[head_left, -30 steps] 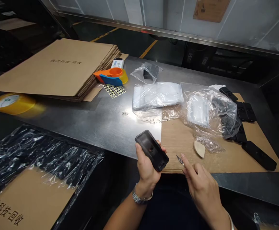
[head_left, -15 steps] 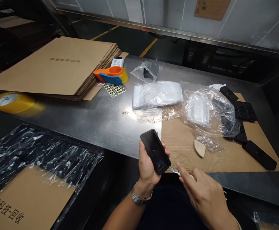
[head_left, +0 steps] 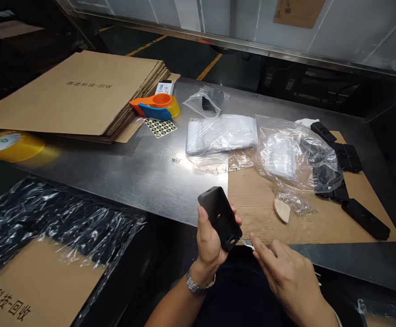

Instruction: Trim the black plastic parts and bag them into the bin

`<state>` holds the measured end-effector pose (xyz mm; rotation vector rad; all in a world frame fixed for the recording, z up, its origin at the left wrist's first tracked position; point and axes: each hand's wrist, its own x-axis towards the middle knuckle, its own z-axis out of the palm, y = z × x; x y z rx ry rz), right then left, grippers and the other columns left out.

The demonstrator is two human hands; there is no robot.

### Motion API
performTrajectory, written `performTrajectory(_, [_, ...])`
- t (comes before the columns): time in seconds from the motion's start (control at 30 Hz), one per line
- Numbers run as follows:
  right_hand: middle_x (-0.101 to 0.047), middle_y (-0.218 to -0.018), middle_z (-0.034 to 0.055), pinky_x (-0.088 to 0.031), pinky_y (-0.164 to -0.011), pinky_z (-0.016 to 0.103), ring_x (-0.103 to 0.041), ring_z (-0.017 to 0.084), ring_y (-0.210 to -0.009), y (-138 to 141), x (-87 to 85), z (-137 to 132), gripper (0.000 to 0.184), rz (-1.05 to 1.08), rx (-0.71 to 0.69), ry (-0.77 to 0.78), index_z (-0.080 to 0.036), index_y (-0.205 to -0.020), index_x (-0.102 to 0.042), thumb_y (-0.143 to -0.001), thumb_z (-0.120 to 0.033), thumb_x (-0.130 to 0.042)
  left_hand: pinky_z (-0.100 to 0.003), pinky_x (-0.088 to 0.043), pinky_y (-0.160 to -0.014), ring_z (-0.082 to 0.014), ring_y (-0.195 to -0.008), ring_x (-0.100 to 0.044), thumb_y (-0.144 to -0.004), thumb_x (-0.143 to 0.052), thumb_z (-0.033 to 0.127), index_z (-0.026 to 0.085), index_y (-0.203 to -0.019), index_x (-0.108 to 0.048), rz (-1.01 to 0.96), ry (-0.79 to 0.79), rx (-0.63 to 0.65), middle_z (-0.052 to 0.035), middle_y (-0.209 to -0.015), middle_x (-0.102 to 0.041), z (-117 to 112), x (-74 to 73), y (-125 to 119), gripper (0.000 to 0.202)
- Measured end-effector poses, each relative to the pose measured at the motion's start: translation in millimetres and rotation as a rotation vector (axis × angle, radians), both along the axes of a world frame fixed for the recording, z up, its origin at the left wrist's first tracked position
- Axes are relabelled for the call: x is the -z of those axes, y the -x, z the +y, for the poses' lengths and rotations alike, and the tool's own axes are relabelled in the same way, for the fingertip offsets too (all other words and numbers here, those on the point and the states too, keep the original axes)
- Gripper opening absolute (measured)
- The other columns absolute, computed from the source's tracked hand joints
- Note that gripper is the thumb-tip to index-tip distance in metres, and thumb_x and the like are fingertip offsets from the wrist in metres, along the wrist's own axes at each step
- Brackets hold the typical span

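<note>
Black case (head_left: 222, 222) | left hand (head_left: 210, 244) grips it | long axis upper-left to lower-right | right hand (head_left: 288, 272) pinches knife (head_left: 247, 244), tip by lower-right corner

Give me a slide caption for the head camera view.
Left hand holding a black case, right hand holding a blade near the case's lower end, at a metal bench.

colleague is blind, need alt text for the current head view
Left hand holds a hollow black case; right hand holds a blade by its lower corner. Beyond, clear bags and black pieces lie on a bench.
</note>
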<state>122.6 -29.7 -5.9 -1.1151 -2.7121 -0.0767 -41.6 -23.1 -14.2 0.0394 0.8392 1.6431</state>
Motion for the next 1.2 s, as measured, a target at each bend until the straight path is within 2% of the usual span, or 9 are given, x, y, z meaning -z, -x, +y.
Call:
performTrajectory(0.17, [-0.048, -0.059, -0.0003, -0.022, -0.053, 0.029, -0.044, 0.013, -0.051, 0.3, 0.3, 1.0, 0.032, -0.009, 0.009, -0.05, -0.023, -0.118, -0.057, -0.095, -0.028, -0.035, -0.022, -0.048, -0.051, -0.0126, -0.055, -0.058, -0.076, -0.044, 0.066, 0.012, -0.074, -0.064, -0.013, 0.078, 0.004, -0.0039, -0.062, -0.061, 1.4, -0.8, 1.4, 0.057])
performTrajectory(0.3, [-0.051, -0.061, -0.0015, -0.024, -0.053, 0.026, -0.046, 0.012, -0.052, -1.9, -1.0, 4.4, 0.029, 0.098, -0.051, 0.077, -0.021, -0.119, -0.053, -0.095, -0.025, -0.038, -0.021, -0.046, -0.046, -0.0137, -0.053, -0.059, -0.079, -0.039, 0.064, 0.011, -0.078, -0.064, -0.054, 0.154, 0.097, -0.0048, -0.061, -0.062, 5.1, -1.7, 5.8, 0.058])
performTrajectory(0.37, [-0.053, -0.061, -0.0022, -0.025, -0.053, 0.026, -0.048, 0.011, -0.052, -2.7, -2.3, 6.0, 0.023, 0.145, -0.044, 0.157, -0.019, -0.108, -0.055, -0.095, -0.024, -0.038, -0.022, -0.048, -0.048, -0.0136, -0.053, -0.059, -0.081, -0.037, 0.062, 0.011, -0.081, -0.064, -0.064, 0.156, 0.139, -0.0052, -0.061, -0.062, 6.5, -1.3, 7.8, 0.058])
performTrajectory(0.43, [-0.053, -0.059, -0.0034, -0.024, -0.052, 0.026, -0.048, 0.01, -0.05, -3.0, -3.4, 6.9, 0.02, 0.142, -0.01, 0.212, -0.02, -0.089, -0.056, -0.095, -0.023, -0.037, -0.023, -0.049, -0.051, -0.0137, -0.054, -0.059, -0.082, -0.036, 0.061, 0.01, -0.083, -0.064, -0.062, 0.15, 0.17, -0.0056, -0.062, -0.063, 6.8, -0.5, 9.2, 0.058])
performTrajectory(0.53, [-0.05, -0.055, -0.0047, -0.02, -0.049, 0.027, -0.045, 0.01, -0.045, -2.4, -3.7, 7.1, 0.027, 0.084, 0.01, 0.265, -0.022, -0.072, -0.047, -0.095, -0.025, -0.034, -0.023, -0.05, -0.052, -0.0136, -0.054, -0.059, -0.082, -0.036, 0.061, 0.01, -0.084, -0.064, -0.054, 0.149, 0.203, -0.006, -0.062, -0.063, 6.3, 0.5, 10.2, 0.058])
performTrajectory(0.77, [-0.053, -0.053, -0.0056, -0.015, -0.047, 0.027, -0.05, 0.012, -0.042, -2.3, -2.7, 8.2, 0.027, -0.007, 0.024, 0.301, -0.023, -0.073, -0.043, -0.096, -0.03, -0.03, -0.025, -0.05, -0.052, -0.0127, -0.053, -0.059, -0.081, -0.038, 0.062, 0.012, -0.087, -0.063, 0.001, 0.18, 0.196, -0.0043, -0.067, -0.062, 8.1, -1.4, 8.0, 0.056])
performTrajectory(0.97, [-0.056, -0.052, -0.0049, -0.011, -0.047, 0.028, -0.05, 0.012, -0.038, -4.6, 1.9, 6.2, 0.029, -0.073, 0.074, 0.37, -0.023, -0.077, -0.046, -0.096, -0.034, -0.028, -0.024, -0.047, -0.05, -0.0138, -0.054, -0.058, -0.077, -0.043, 0.065, 0.011, -0.085, -0.062, 0.179, 0.124, 0.173, -0.0053, -0.065, -0.062, 7.0, -0.3, 2.9, 0.058])
performTrajectory(1.1, [-0.054, -0.052, -0.0028, -0.017, -0.047, 0.026, -0.05, 0.012, -0.043, -2.8, 5.6, 7.8, 0.034, -0.026, 0.14, 0.562, -0.022, -0.075, -0.046, -0.096, -0.036, -0.023, -0.023, -0.044, -0.049, -0.0142, -0.054, -0.057, -0.074, -0.041, 0.069, 0.009, -0.078, -0.062, 0.253, 0.057, 0.171, -0.0068, -0.059, -0.061, 4.4, 2.5, 0.6, 0.063])
performTrajectory(1.2, [-0.047, -0.049, -0.0036, -0.026, -0.048, 0.023, -0.047, 0.01, -0.044, 1.0, 9.6, 10.0, 0.04, 0.163, 0.19, 0.883, -0.02, -0.074, -0.048, -0.096, -0.042, -0.022, -0.023, -0.045, -0.051, -0.0145, -0.056, -0.057, -0.073, -0.045, 0.069, 0.01, -0.078, -0.064, 0.256, -0.022, 0.116, -0.0065, -0.061, -0.062, 2.6, 5.4, -1.2, 0.062])
